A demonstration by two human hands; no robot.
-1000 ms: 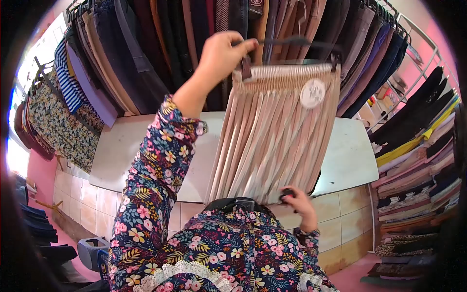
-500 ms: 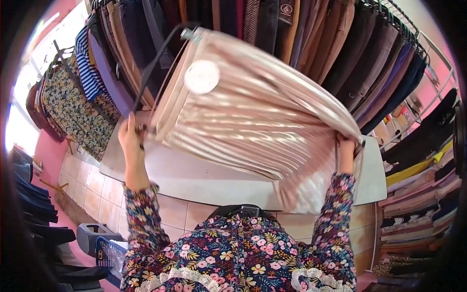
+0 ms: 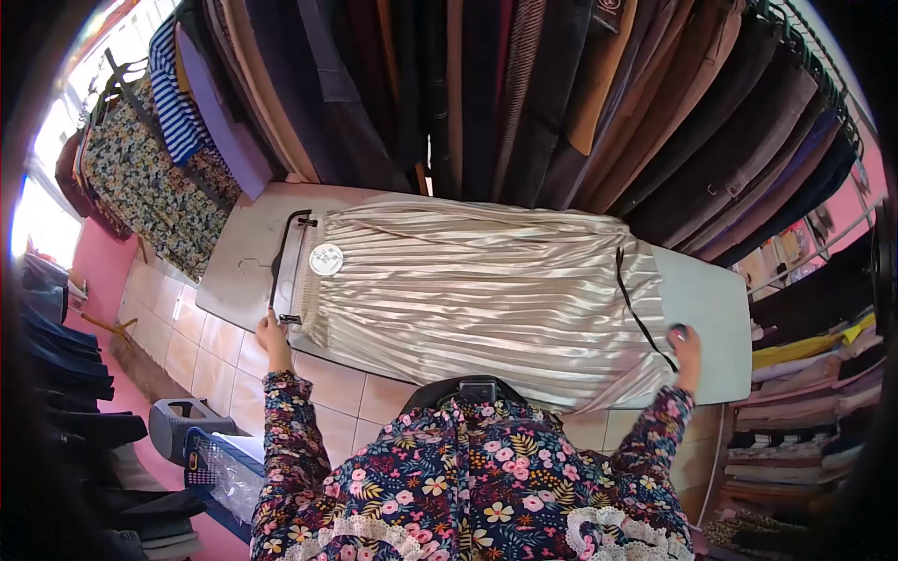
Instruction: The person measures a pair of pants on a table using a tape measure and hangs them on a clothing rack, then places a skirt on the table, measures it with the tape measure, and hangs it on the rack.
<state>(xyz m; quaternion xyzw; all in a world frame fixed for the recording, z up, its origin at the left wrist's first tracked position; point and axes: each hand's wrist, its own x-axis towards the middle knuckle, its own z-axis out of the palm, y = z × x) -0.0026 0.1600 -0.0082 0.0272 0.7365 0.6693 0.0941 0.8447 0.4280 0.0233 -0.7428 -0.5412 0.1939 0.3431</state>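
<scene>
A pleated, shiny beige skirt [image 3: 486, 290] lies spread across the white table [image 3: 706, 290], its waistband at the left with a round white tag [image 3: 325, 259]. A black clip hanger [image 3: 280, 252] is fastened at the waistband. My left hand [image 3: 273, 342] has its fingers closed on the near end of the hanger, at the table's front edge. Beside the hem at the right, my right hand [image 3: 686, 353] is closed around a small dark object that is too small to name. A thin black strap [image 3: 633, 309] lies over the skirt near the hem.
Hanging trousers [image 3: 477, 103] line the back of the table. Floral and striped garments [image 3: 131, 178] hang at the left. Folded clothes [image 3: 795, 402] are stacked at the right. A grey stool [image 3: 178, 432] and a blue basket [image 3: 208, 467] stand at the lower left.
The skirt, first held up by its hanger, then swung sideways, now lies flat on the table. My left hand has come down to the left front edge; my right hand has moved out to the right.
</scene>
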